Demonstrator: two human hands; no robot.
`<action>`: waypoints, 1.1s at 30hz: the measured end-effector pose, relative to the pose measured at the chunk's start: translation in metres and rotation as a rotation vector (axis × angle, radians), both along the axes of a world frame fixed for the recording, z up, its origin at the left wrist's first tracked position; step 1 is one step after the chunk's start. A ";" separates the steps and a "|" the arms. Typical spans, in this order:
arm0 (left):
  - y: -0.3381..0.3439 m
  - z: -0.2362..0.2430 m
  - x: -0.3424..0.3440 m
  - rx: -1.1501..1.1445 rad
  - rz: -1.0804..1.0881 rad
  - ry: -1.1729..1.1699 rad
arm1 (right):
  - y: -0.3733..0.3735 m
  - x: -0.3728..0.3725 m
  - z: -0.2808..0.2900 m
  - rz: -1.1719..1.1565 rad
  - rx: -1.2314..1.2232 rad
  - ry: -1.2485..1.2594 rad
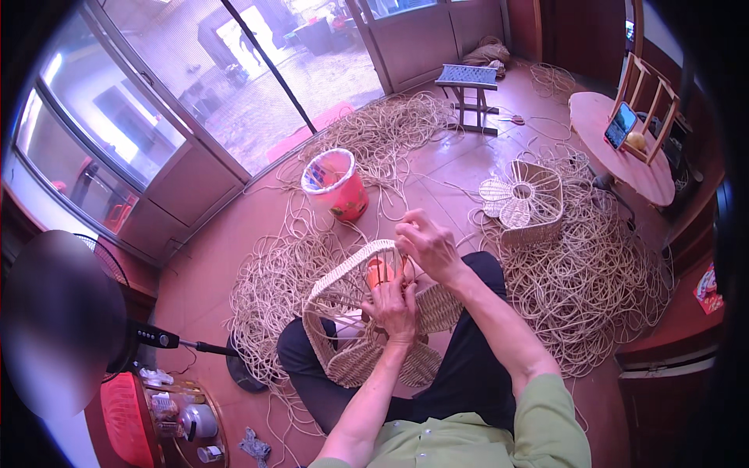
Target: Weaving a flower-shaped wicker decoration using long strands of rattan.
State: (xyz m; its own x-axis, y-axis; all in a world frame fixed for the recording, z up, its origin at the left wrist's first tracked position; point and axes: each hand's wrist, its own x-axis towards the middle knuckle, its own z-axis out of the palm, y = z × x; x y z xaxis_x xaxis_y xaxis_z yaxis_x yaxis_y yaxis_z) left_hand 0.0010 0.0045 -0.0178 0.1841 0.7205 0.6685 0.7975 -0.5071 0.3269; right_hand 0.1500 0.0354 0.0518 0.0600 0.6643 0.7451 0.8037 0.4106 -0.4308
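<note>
Your left hand (392, 308) is at the middle of the frame, its fingers reaching among the bare ribs of a woven basket (441, 310), next to an orange thing (380, 273). You cannot tell from here how far that grip is closed or what it has hold of. Your right hand (431, 246) is raised at the basket's upper rim with its fingers bent; whether that grip is shut on a strand, you cannot tell either. The basket sits tilted between your knees, lower centre of the frame. Loose cord (285, 292) lies heaped at left, with a red bucket (353, 199) above centre. Right of centre, a second basket (519, 199) with a petal pattern rests against more cord. At upper right, a round desk (587, 113) carries a phone (621, 125).
</note>
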 end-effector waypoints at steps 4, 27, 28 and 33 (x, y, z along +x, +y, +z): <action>0.005 -0.006 0.001 -0.092 0.075 -0.103 | -0.060 -0.021 -0.005 -0.033 -0.256 0.275; -0.007 0.010 -0.009 -0.118 -0.060 0.249 | -0.148 0.039 -0.051 0.651 -0.288 2.054; -0.006 0.009 -0.013 -0.144 -0.061 0.251 | -0.179 0.071 -0.041 0.192 -0.306 1.847; -0.006 0.010 -0.003 -0.074 -0.025 0.207 | -0.463 0.323 -0.109 -0.678 0.100 1.690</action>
